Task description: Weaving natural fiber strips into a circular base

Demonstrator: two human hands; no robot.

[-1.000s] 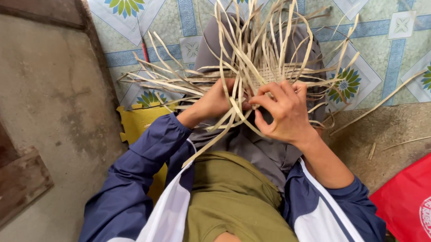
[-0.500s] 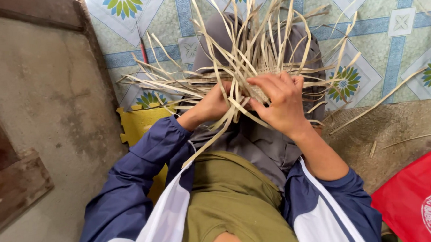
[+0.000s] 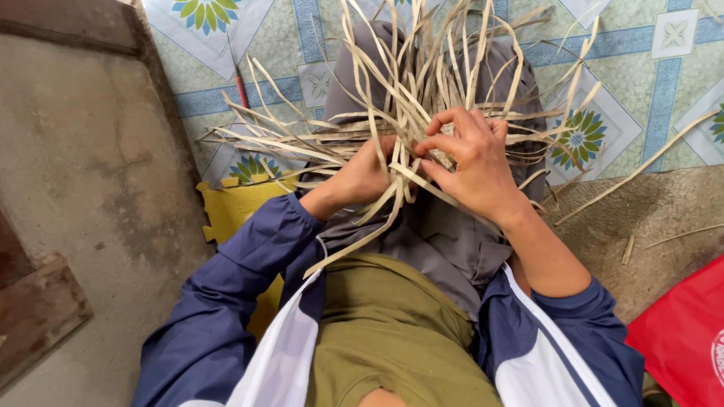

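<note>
Right hand (image 3: 478,164) has shifted a bit toward frame centre compared with a second ago; its fingers (image 3: 451,122) have gone from spread over the weave to curled, thumb and forefinger now pinching one strip (image 3: 428,182) that crosses the middle. Left hand (image 3: 363,175) has barely moved: it sits under and behind the bundle, fingers mostly hidden by strips, apparently closed on the woven part, though I can't tell exactly which strips it grips. My read: one more strip is being threaded or tightened across the mat, so the weave is growing strip by strip, with most of it loose.

Woven piece (image 3: 431,109) sits at centre top of frame, on the lap over the grey trousers (image 3: 450,232), between both hands. Material: flat, thin, pale straw-coloured strips, stiff enough to stand up and fan out, flexible enough to bend around fingers. Ends are uncut and splay in all directions; a few hang down toward the olive shirt (image 3: 389,327).

Surroundings:
- Tiled floor (image 3: 669,70), upper right, glossy, blue lines with green flower motifs.
- Loose strips (image 3: 640,171) lying on the floor at right.
- Yellow foam mat (image 3: 232,206), puzzle-edge, left of centre.
- Rough concrete slab (image 3: 79,159), left, matte and stained.
- Red bag (image 3: 698,332), lower right, smooth fabric.
- Navy and white jacket sleeves (image 3: 235,304), bottom.
</note>
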